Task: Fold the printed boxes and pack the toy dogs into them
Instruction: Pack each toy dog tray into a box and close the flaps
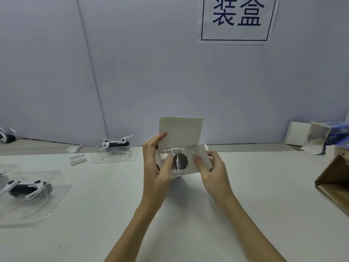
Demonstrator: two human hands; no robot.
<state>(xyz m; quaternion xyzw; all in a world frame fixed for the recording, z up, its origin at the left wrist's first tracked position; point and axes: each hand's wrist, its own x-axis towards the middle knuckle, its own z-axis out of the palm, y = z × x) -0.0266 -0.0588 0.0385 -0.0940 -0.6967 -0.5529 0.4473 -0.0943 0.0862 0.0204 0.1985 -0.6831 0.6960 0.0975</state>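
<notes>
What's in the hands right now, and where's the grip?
Both hold one open box with a clear tray at its mouth: left hand grips the left side, right hand the right side flap.

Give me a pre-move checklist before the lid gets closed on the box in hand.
1. Box held by both hands: ok. Left hand and right hand each have a grip on the box.
2. Lid flap clear of the opening: ok, it stands upright above it.
3. Toy dog inside: ok, dark part in its clear tray shows in the opening.
4. Tray fully seated, nothing sticking out: cannot tell, glare and thumbs cover the edges.
5. Side flaps tucked: cannot tell, hands hide them.
6. Next dog ready: ok, trayed dog waits on the table to the left.
</notes>
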